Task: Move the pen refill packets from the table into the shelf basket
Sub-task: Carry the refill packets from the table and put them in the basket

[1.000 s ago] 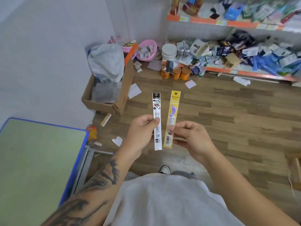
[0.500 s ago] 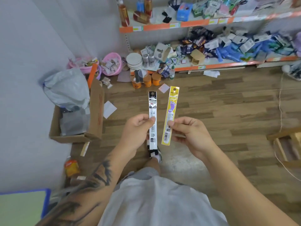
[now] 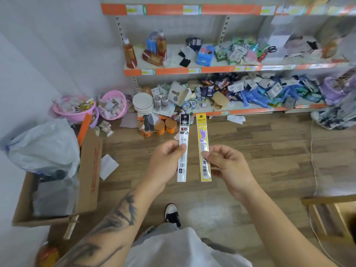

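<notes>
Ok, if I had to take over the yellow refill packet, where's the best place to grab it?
Take the yellow refill packet by its free upper half, pinching the flat faces from the right side. It is a long thin strip held upright; the right hand pinches below its middle, and the white refill packet in the left hand crowds its left.

We cannot read the small print on the white packet (image 3: 183,143) or yellow packet (image 3: 203,145); the wooden frame (image 3: 331,216) at lower right is cut off.
</notes>
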The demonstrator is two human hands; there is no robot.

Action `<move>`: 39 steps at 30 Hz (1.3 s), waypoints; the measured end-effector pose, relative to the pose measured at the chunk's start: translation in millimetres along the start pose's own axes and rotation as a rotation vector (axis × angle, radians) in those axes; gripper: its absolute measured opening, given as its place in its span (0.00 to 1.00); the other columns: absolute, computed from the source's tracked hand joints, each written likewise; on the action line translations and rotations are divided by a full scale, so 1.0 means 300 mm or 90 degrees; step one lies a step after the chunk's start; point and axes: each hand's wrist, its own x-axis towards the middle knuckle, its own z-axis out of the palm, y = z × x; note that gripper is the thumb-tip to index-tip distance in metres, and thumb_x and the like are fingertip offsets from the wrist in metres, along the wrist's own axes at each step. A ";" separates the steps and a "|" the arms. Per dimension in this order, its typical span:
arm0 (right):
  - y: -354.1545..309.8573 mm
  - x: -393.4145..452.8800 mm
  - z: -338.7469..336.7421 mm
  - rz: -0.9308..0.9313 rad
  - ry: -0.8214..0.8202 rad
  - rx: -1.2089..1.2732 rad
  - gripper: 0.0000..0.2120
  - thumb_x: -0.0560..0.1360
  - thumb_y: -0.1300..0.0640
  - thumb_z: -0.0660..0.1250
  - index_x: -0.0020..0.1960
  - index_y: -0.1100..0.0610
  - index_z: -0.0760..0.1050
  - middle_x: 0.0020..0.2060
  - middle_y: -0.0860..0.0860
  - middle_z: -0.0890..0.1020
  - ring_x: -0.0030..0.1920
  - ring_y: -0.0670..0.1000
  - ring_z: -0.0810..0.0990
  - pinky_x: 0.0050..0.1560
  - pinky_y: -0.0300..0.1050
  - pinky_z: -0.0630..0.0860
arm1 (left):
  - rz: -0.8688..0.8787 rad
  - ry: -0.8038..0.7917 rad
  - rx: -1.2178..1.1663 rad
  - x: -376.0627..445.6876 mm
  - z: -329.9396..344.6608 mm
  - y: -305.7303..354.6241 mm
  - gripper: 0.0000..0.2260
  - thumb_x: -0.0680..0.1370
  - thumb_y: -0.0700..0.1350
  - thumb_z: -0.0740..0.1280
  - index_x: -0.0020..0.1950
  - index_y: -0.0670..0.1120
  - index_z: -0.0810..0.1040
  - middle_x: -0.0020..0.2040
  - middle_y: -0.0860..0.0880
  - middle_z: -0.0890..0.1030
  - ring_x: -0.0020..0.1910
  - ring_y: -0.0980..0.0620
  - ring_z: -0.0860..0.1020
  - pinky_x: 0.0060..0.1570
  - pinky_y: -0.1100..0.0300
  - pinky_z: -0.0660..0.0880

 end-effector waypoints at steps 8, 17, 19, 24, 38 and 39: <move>-0.182 0.271 0.051 -0.032 0.009 0.037 0.03 0.77 0.61 0.74 0.49 0.58 0.81 0.44 0.64 0.86 0.39 0.57 0.81 0.47 0.54 0.75 | 0.023 -0.036 0.020 0.321 0.012 0.192 0.08 0.83 0.46 0.68 0.49 0.48 0.85 0.49 0.47 0.87 0.53 0.39 0.85 0.60 0.33 0.78; -0.424 0.696 0.049 -0.102 -0.049 0.001 0.08 0.77 0.56 0.75 0.51 0.60 0.82 0.50 0.69 0.83 0.44 0.60 0.79 0.48 0.56 0.76 | 0.074 0.019 0.008 0.678 0.060 0.421 0.13 0.74 0.59 0.69 0.48 0.50 0.84 0.51 0.36 0.83 0.52 0.34 0.82 0.54 0.33 0.79; -0.515 0.800 0.053 -0.134 -0.071 0.006 0.08 0.77 0.57 0.74 0.51 0.62 0.82 0.50 0.72 0.81 0.43 0.62 0.78 0.47 0.58 0.76 | 0.086 0.050 0.006 0.765 0.073 0.499 0.06 0.80 0.48 0.68 0.49 0.48 0.83 0.50 0.36 0.83 0.51 0.32 0.83 0.42 0.42 0.79; -0.807 1.013 0.042 -0.230 -0.135 -0.024 0.03 0.81 0.61 0.71 0.49 0.59 0.83 0.39 0.60 0.86 0.37 0.56 0.80 0.40 0.51 0.80 | 0.127 0.095 -0.011 0.965 0.134 0.753 0.04 0.81 0.44 0.67 0.53 0.48 0.82 0.49 0.35 0.82 0.48 0.33 0.82 0.53 0.33 0.79; -1.535 1.372 0.070 -0.564 -0.128 0.056 0.05 0.80 0.63 0.71 0.54 0.56 0.78 0.43 0.56 0.87 0.45 0.62 0.84 0.50 0.55 0.81 | 0.314 -0.001 -0.247 1.341 0.329 1.433 0.09 0.82 0.41 0.68 0.58 0.43 0.86 0.50 0.41 0.86 0.47 0.45 0.84 0.40 0.54 0.79; -1.554 1.389 0.082 -0.588 -0.121 0.050 0.04 0.79 0.61 0.71 0.53 0.57 0.79 0.43 0.54 0.87 0.46 0.59 0.85 0.49 0.51 0.82 | 0.324 0.003 -0.246 1.356 0.324 1.450 0.08 0.82 0.42 0.68 0.56 0.44 0.87 0.50 0.40 0.86 0.47 0.44 0.84 0.41 0.53 0.78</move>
